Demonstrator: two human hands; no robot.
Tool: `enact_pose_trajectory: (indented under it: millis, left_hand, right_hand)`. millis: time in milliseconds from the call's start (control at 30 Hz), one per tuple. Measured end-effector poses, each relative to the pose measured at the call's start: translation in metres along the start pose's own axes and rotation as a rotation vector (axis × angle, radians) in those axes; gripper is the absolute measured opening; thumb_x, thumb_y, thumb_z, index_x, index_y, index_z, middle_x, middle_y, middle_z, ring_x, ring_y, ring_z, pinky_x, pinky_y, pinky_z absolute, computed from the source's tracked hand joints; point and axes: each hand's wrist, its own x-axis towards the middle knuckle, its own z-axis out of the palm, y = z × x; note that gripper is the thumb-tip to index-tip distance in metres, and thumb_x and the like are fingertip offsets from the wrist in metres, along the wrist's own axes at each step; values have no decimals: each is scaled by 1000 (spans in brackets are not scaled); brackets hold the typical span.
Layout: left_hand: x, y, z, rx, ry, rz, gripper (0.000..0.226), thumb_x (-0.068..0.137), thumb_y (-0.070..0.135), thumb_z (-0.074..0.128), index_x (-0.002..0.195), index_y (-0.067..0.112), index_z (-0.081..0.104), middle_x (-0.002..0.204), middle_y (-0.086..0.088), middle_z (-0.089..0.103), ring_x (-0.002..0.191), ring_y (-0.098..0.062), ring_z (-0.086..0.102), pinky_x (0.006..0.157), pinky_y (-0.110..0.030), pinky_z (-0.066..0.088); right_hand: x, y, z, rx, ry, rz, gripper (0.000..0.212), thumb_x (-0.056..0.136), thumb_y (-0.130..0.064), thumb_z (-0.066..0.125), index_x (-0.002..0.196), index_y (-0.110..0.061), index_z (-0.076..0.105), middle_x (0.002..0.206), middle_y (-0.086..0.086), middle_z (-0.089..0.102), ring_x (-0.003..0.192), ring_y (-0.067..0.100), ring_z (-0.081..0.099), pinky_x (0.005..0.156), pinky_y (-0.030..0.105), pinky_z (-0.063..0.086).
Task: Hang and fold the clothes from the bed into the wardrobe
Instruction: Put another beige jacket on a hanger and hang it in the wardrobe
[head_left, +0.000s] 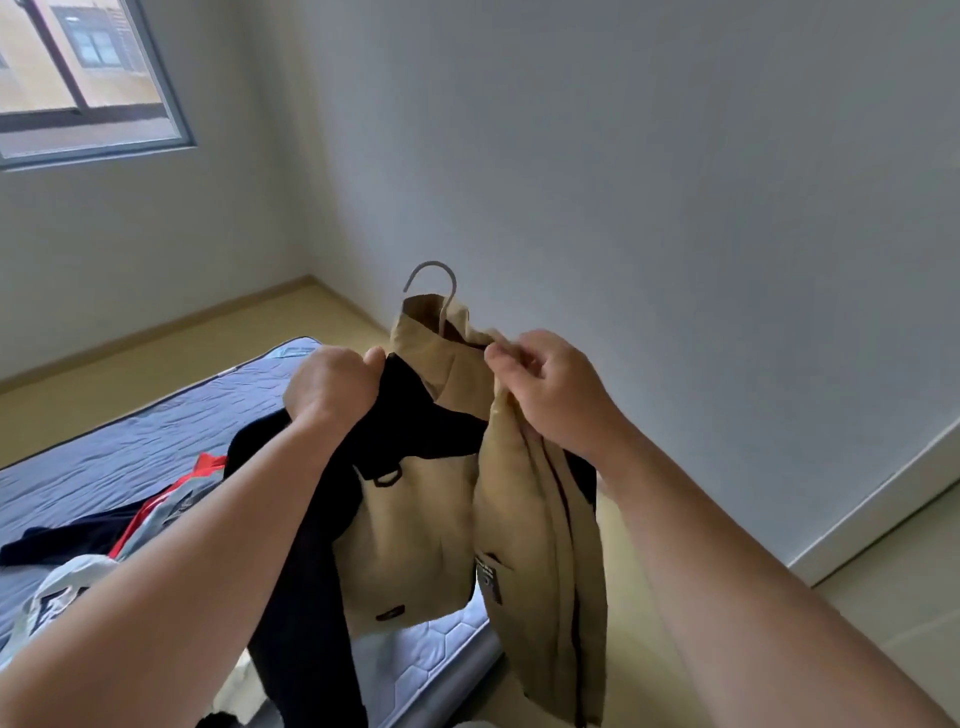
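Observation:
I hold a tan and black jacket up in front of me, above the mattress. A grey hanger hook sticks out of its collar. My left hand grips the black shoulder part on the left. My right hand pinches the tan front edge just below the collar. The rest of the hanger is hidden inside the jacket. More clothes, red, white and dark, lie in a heap on the blue quilted mattress at lower left.
The mattress lies on a pale floor, its corner below the jacket. Grey walls meet in the corner behind. A window is at upper left. A white skirting board runs along the right wall. No wardrobe is in view.

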Motion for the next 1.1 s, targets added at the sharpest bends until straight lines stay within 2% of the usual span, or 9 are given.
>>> enact_pose_trajectory:
  millis: [100, 233, 333, 400, 533, 700, 867, 1000, 1100]
  left_hand:
    - [-1, 9, 0, -112, -53, 10, 47, 85, 46, 48, 67, 6, 64, 71, -14, 61, 70, -33, 58, 60, -32, 39]
    - [-13, 24, 4, -236, -93, 45, 45, 83, 44, 51, 56, 10, 62, 63, -11, 60, 68, -33, 60, 59, -31, 39]
    - [-20, 36, 8, -308, -152, 58, 46, 83, 47, 54, 62, 9, 70, 68, -12, 68, 71, -34, 65, 67, -36, 53]
    - [-23, 45, 10, -336, -190, 82, 47, 82, 48, 56, 66, 8, 73, 72, -13, 71, 72, -34, 67, 72, -41, 57]
    - [-30, 69, 16, -348, -243, 159, 49, 86, 47, 57, 75, 3, 75, 77, -15, 73, 77, -35, 69, 76, -44, 60]
    - [-52, 114, 29, -361, -348, 307, 49, 88, 44, 59, 70, 1, 71, 66, -13, 66, 64, -30, 63, 65, -38, 56]
    - [-110, 171, 48, -439, -454, 631, 62, 97, 55, 51, 51, 15, 46, 48, 3, 43, 52, -18, 43, 54, -29, 37]
    - [-178, 196, 67, -571, -331, 1003, 52, 99, 62, 30, 105, 24, 65, 119, 4, 59, 116, -20, 46, 102, -42, 36]
    - [-240, 215, 78, -632, -399, 1175, 61, 92, 74, 34, 126, 28, 53, 132, 6, 45, 124, -16, 36, 105, -36, 29]
  right_hand:
    - [-9, -1, -12, 102, -243, 94, 43, 94, -56, 53, 72, -24, 72, 76, -3, 72, 69, 10, 69, 68, 24, 52]
    - [-13, 19, -20, -2, 212, 236, 21, 93, -31, 56, 84, -15, 66, 81, 3, 66, 79, 19, 63, 65, 32, 47]
    - [-19, 29, -26, -266, -59, 411, 27, 89, -29, 61, 116, -26, 59, 114, -2, 59, 103, 20, 57, 92, 41, 51]
    - [-29, 30, -29, -299, -251, 485, 23, 87, -28, 60, 109, -33, 56, 109, -5, 64, 103, 23, 60, 99, 52, 48]
    - [-55, 32, -40, -426, -169, 424, 31, 89, -29, 58, 120, -33, 54, 111, -8, 68, 104, 24, 62, 104, 49, 43]
    - [-89, 46, -66, -389, 27, 501, 13, 89, -21, 54, 98, -25, 63, 91, -7, 68, 86, 22, 64, 74, 36, 52]
    - [-144, 59, -94, -388, 421, 630, 23, 87, -8, 55, 68, -21, 54, 65, -3, 60, 64, 21, 57, 53, 28, 37]
    - [-196, 62, -122, -449, 657, 797, 22, 85, -9, 54, 67, -22, 55, 63, -6, 59, 61, 18, 57, 50, 25, 36]
    - [-230, 64, -142, -542, 722, 928, 18, 83, -10, 53, 71, -22, 58, 63, -8, 59, 60, 17, 55, 48, 25, 32]
